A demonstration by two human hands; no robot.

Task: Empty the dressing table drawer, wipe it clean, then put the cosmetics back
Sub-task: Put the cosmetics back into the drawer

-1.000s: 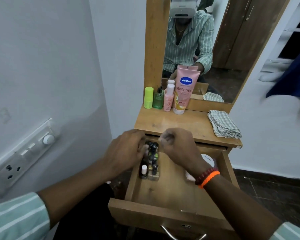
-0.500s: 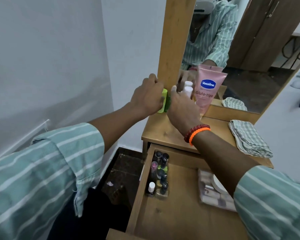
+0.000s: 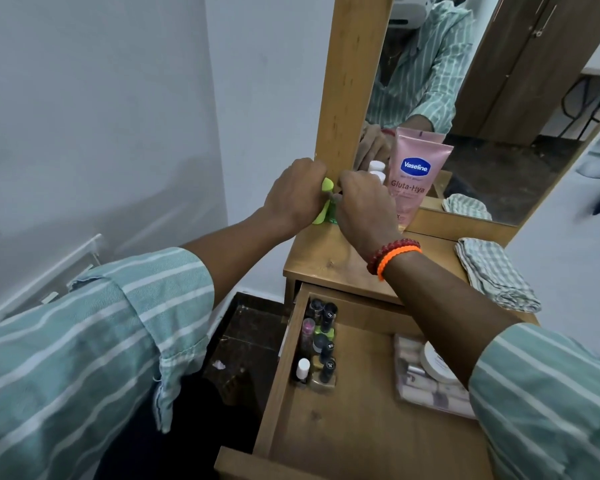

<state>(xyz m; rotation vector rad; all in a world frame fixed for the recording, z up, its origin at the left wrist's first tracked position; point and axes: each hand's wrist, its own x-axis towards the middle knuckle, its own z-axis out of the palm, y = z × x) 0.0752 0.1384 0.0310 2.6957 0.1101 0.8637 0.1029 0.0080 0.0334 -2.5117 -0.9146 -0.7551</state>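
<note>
Both hands are up at the back of the desk [image 3: 329, 268], working on the cosmetics that stand against the mirror frame [image 3: 350, 81]. The left hand [image 3: 293, 194] has its fingers curled round the lime-green container [image 3: 321, 206], and the right hand [image 3: 364, 202] closes its fingers over what looks like a small green bottle [image 3: 332, 213] just beside it, though the knuckles hide most of that grip. To do this step well, each item should be lifted straight up before being carried down, so that the pink Vaseline tube [image 3: 414, 174] (tall, standing on its cap and close to the right knuckles) is not tipped. Both forearms reach forward, nearly level, wrists close together, backs of the hands upward. The open drawer [image 3: 343, 427] already holds a row of nail polish bottles [image 3: 317, 344] along its left wall and a clear pouch [image 3: 426, 379] on its right; the folded checked cloth [image 3: 496, 275] lies on the desk's right end.
</note>
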